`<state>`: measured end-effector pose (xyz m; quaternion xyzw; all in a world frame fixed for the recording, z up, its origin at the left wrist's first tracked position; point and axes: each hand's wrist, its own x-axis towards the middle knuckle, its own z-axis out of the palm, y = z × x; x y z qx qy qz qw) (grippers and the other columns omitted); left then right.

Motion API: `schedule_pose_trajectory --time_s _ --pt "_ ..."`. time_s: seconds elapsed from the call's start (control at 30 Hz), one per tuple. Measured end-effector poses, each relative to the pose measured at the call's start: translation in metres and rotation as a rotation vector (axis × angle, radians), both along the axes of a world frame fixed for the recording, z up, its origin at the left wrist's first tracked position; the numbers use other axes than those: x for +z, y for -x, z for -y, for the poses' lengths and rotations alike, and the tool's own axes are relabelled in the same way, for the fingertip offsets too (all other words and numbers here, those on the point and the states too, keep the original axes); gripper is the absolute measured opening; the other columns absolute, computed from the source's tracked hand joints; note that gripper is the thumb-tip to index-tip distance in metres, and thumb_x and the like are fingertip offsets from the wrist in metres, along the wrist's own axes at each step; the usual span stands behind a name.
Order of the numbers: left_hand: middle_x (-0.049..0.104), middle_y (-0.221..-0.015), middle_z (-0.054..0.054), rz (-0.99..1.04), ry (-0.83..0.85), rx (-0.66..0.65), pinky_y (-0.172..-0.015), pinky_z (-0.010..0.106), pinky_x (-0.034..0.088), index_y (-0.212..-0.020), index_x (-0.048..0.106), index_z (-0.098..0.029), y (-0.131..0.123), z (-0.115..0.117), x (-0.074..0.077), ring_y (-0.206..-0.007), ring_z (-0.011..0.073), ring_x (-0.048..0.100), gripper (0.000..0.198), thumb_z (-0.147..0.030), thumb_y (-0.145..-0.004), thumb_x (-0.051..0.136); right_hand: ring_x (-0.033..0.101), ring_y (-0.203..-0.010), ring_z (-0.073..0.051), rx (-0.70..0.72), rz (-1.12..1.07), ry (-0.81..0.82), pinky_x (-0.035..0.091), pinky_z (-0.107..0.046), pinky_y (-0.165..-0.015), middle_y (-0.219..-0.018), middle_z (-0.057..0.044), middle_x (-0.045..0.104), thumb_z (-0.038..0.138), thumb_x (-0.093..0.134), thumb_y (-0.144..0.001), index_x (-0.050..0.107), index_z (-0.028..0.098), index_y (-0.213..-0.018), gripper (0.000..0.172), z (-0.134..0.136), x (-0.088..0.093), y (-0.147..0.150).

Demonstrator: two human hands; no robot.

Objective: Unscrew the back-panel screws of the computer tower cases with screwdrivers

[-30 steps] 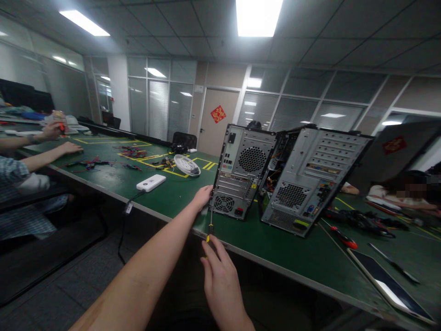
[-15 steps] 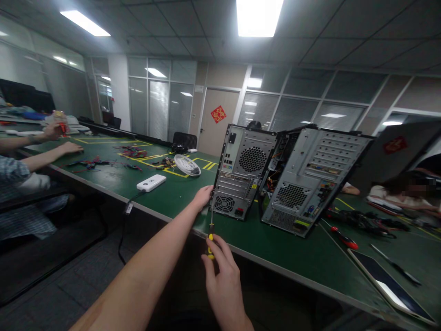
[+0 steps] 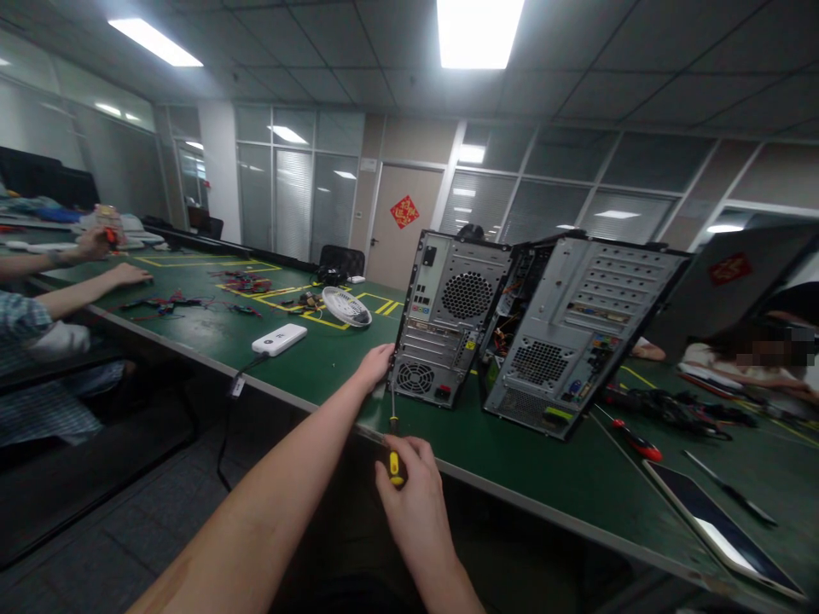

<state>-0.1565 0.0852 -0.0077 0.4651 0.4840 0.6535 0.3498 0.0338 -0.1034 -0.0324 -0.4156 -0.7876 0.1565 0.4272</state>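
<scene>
My right hand [image 3: 419, 490] is closed around the yellow and black handle of a screwdriver [image 3: 395, 467], just off the table's front edge. The screwdriver's thin shaft points up, its tip at the lower left rear edge of the smaller computer case [image 3: 435, 345]. That case stands upright, its back panel with fan grille and ports facing me. My left hand [image 3: 376, 365] grips the case low on its left side, with fingertips hidden behind it. Any screw at the tip is too small to make out. To the right stands a larger, tilted computer case [image 3: 543, 350] with cables visible inside.
On the green table [image 3: 448, 452] lie a white power strip [image 3: 280, 339], a white oval basket [image 3: 346, 307], a red and black screwdriver [image 3: 636, 441], a tablet [image 3: 717, 524], a dark pointed tool [image 3: 733, 488] and bundled cables [image 3: 678, 409]. Other people sit left and right.
My right hand's fingers have turned and wrapped further round the screwdriver handle. The tip stays at the case's lower left edge, and my left hand keeps its place.
</scene>
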Motion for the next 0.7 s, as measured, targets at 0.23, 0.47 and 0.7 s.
schedule_pose_trajectory --time_s 0.23,0.47,0.7 --pt "0.076 -0.092 0.008 0.018 0.005 -0.016 -0.076 0.031 0.049 -0.095 0.076 -0.017 0.000 -0.001 -0.001 -0.080 0.0202 0.063 0.037 -0.048 -0.087 0.058 0.072 -0.094 -0.021 -0.012 0.105 0.079 0.054 -0.030 -0.085 -0.096 -0.004 0.069 0.013 0.059 -0.089 0.071 0.025 -0.106 0.023 -0.009 0.017 0.013" --pt "0.075 -0.086 0.008 -0.044 -0.010 0.010 -0.085 0.033 0.049 -0.090 0.076 -0.017 0.001 0.000 0.000 -0.086 0.0224 0.064 0.037 -0.048 -0.087 0.057 0.068 -0.086 -0.022 -0.076 0.285 0.070 0.048 -0.030 -0.075 -0.095 -0.005 0.065 0.017 0.057 -0.092 0.070 0.024 -0.106 0.021 -0.002 0.023 0.028" --pt "0.076 -0.091 0.008 0.002 0.002 -0.007 -0.088 0.034 0.049 -0.093 0.077 -0.017 0.001 0.000 0.001 -0.086 0.0226 0.065 0.037 -0.048 -0.087 0.058 0.066 -0.079 -0.021 -0.132 0.424 0.006 0.042 -0.029 -0.066 -0.094 -0.006 0.064 0.017 0.053 -0.092 0.069 0.023 -0.105 0.021 -0.002 0.022 0.029"
